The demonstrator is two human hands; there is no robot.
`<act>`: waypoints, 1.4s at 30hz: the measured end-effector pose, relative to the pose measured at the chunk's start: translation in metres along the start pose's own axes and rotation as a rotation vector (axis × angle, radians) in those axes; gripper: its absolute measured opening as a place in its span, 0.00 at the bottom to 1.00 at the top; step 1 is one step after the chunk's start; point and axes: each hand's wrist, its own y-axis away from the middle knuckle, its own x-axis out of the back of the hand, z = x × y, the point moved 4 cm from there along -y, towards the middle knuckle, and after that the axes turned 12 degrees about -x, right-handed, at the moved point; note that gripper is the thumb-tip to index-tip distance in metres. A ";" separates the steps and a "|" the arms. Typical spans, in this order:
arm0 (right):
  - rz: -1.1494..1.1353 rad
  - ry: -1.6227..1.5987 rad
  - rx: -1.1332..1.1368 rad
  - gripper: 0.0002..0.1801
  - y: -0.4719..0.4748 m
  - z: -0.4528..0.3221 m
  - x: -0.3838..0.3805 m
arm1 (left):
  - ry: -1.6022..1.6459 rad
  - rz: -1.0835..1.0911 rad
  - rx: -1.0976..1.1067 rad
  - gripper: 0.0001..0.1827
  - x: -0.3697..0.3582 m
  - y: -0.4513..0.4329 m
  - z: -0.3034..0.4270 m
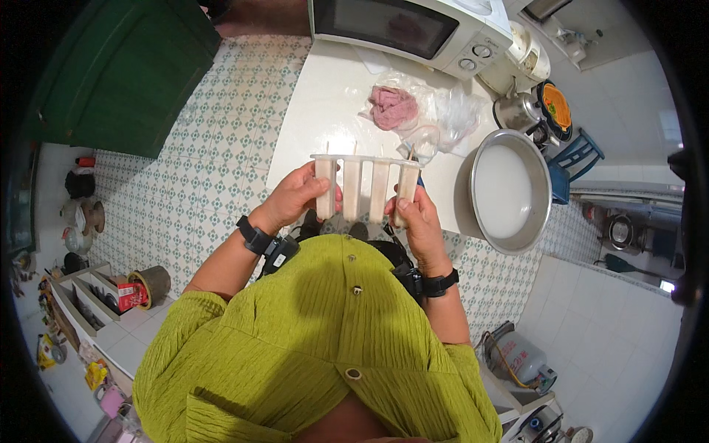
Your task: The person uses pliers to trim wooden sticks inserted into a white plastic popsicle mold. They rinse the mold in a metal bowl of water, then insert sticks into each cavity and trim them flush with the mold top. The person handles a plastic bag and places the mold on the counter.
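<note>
Both hands hold a clear plastic ice-pop mould (365, 160) in front of my body, by the near edge of the white table. Its several long cells hang down, filled with a pale, whitish content, and thin sticks stand up from the top. My left hand (302, 194) grips the cell at the left end, thumb in front. Around the right-end cell my right hand (415, 216) is closed, with the thumb on its front. To the right, a large metal basin (545, 221) holds a milky white liquid (503, 191). A pink cloth (392, 108) lies beyond the mould.
Crumpled clear plastic bags (451, 116) lie on the white table (310, 105) near the cloth. A white microwave (465, 41) stands at the back, with a metal kettle (518, 111) to its right. A blue chair (576, 155) is beyond the basin; a gas cylinder (518, 357) stands lower right.
</note>
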 end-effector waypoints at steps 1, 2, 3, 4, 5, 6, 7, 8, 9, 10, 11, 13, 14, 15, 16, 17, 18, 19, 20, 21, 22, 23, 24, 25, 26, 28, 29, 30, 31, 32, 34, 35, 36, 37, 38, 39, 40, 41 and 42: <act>-0.009 -0.002 -0.012 0.21 0.001 -0.001 0.000 | 0.002 -0.006 -0.001 0.27 0.001 -0.001 0.001; -0.018 -0.007 -0.027 0.21 0.001 -0.002 0.000 | 0.008 -0.002 -0.008 0.28 0.001 0.000 0.002; -0.029 -0.015 -0.035 0.22 0.001 -0.003 0.001 | 0.005 0.004 0.007 0.28 0.001 0.000 0.001; -0.024 -0.020 -0.027 0.21 0.001 -0.003 0.001 | 0.006 0.015 0.013 0.28 0.001 0.000 0.001; -0.014 -0.021 -0.032 0.21 0.000 -0.004 0.001 | 0.010 0.024 0.013 0.28 0.001 -0.001 0.001; -0.004 -0.021 -0.036 0.21 -0.001 -0.004 0.001 | 0.013 0.031 0.017 0.29 0.001 -0.001 0.001; 0.005 -0.027 -0.038 0.20 -0.002 -0.004 0.002 | 0.010 0.024 0.022 0.29 0.000 -0.001 0.001; 0.015 -0.020 -0.040 0.20 -0.003 -0.003 0.002 | 0.009 0.016 0.024 0.29 0.000 -0.001 0.001; 0.023 -0.017 -0.040 0.20 -0.003 -0.003 0.003 | 0.015 0.009 0.016 0.29 -0.001 -0.002 0.001; 0.030 -0.014 -0.040 0.19 -0.003 -0.002 0.003 | 0.008 0.004 0.021 0.28 -0.001 -0.002 0.001; 0.029 -0.018 -0.038 0.19 -0.004 -0.002 0.004 | 0.007 -0.001 0.016 0.28 -0.001 -0.002 0.001; 0.036 -0.029 -0.045 0.19 -0.003 -0.001 0.005 | 0.010 -0.003 0.011 0.28 -0.001 -0.004 0.000; 0.033 -0.039 -0.034 0.19 -0.003 -0.001 0.005 | 0.013 0.000 0.010 0.28 -0.002 -0.004 0.000; 0.040 -0.050 -0.034 0.19 -0.003 0.000 0.005 | 0.017 0.006 0.003 0.28 -0.002 -0.004 -0.001; 0.038 -0.063 -0.027 0.19 -0.003 0.000 0.006 | 0.016 0.006 0.011 0.28 -0.003 -0.005 -0.002; 0.050 -0.063 -0.032 0.19 -0.003 0.000 0.006 | 0.016 0.009 0.012 0.28 -0.003 -0.005 -0.002; 0.052 -0.066 -0.032 0.19 -0.002 0.001 0.007 | 0.017 0.013 0.007 0.28 -0.004 -0.006 -0.003; 0.051 -0.071 -0.029 0.19 -0.002 0.001 0.007 | 0.012 0.003 0.004 0.28 -0.004 -0.007 -0.003; 0.053 -0.064 -0.025 0.19 -0.002 0.001 0.007 | 0.009 -0.004 -0.005 0.28 -0.005 -0.007 -0.003; 0.052 -0.059 -0.019 0.19 -0.002 0.001 0.008 | 0.010 -0.012 -0.022 0.28 -0.006 -0.008 -0.003; 0.053 -0.056 -0.014 0.19 -0.002 0.001 0.009 | 0.009 -0.012 0.009 0.31 -0.005 -0.008 -0.004; 0.055 -0.055 -0.017 0.19 -0.003 0.000 0.010 | 0.013 -0.012 0.033 0.34 -0.005 -0.008 -0.005; 0.058 -0.056 -0.022 0.19 -0.002 0.000 0.011 | 0.016 -0.011 0.056 0.37 -0.006 -0.008 -0.006; 0.062 -0.056 -0.028 0.19 -0.002 0.000 0.011 | 0.009 0.003 0.036 0.34 -0.006 -0.008 -0.006; 0.055 -0.050 -0.031 0.19 -0.001 -0.001 0.012 | 0.003 0.017 0.014 0.31 -0.006 -0.009 -0.006; 0.042 -0.042 -0.030 0.20 0.000 -0.005 0.014 | 0.000 0.010 -0.014 0.29 -0.008 -0.011 -0.005; 0.043 -0.041 -0.016 0.20 0.001 -0.007 0.015 | 0.005 -0.008 -0.018 0.30 -0.009 -0.012 -0.004; 0.047 -0.045 -0.001 0.20 0.003 -0.010 0.016 | 0.010 -0.020 -0.031 0.30 -0.010 -0.013 -0.002; 0.039 -0.054 0.024 0.20 0.003 -0.013 0.016 | 0.012 -0.026 -0.027 0.31 -0.012 -0.013 -0.002; 0.047 -0.048 0.011 0.21 0.002 -0.016 0.017 | 0.012 -0.029 -0.032 0.31 -0.014 -0.014 -0.002; 0.067 -0.052 -0.019 0.22 0.001 -0.019 0.019 | 0.011 -0.037 -0.044 0.33 -0.017 -0.016 -0.002; 0.062 -0.042 -0.001 0.22 0.001 -0.022 0.018 | 0.000 -0.042 -0.044 0.33 -0.018 -0.016 -0.001; 0.079 -0.034 0.001 0.23 0.000 -0.023 0.018 | -0.011 -0.047 -0.048 0.33 -0.018 -0.016 0.000; 0.086 -0.022 0.010 0.23 0.001 -0.025 0.018 | -0.024 -0.053 -0.055 0.33 -0.018 -0.016 0.001; 0.090 -0.004 0.011 0.23 0.001 -0.027 0.018 | -0.037 -0.058 -0.046 0.33 -0.018 -0.016 0.001; 0.083 0.017 0.019 0.22 0.001 -0.029 0.018 | -0.051 -0.062 -0.040 0.33 -0.017 -0.015 0.001; 0.077 0.038 0.025 0.22 0.002 -0.029 0.018 | -0.063 -0.062 -0.043 0.34 -0.017 -0.015 0.001; 0.092 0.033 0.039 0.22 0.002 -0.030 0.018 | -0.072 -0.053 -0.050 0.34 -0.017 -0.015 0.001; 0.107 0.028 0.053 0.22 0.003 -0.031 0.018 | -0.078 -0.040 -0.066 0.34 -0.018 -0.015 0.001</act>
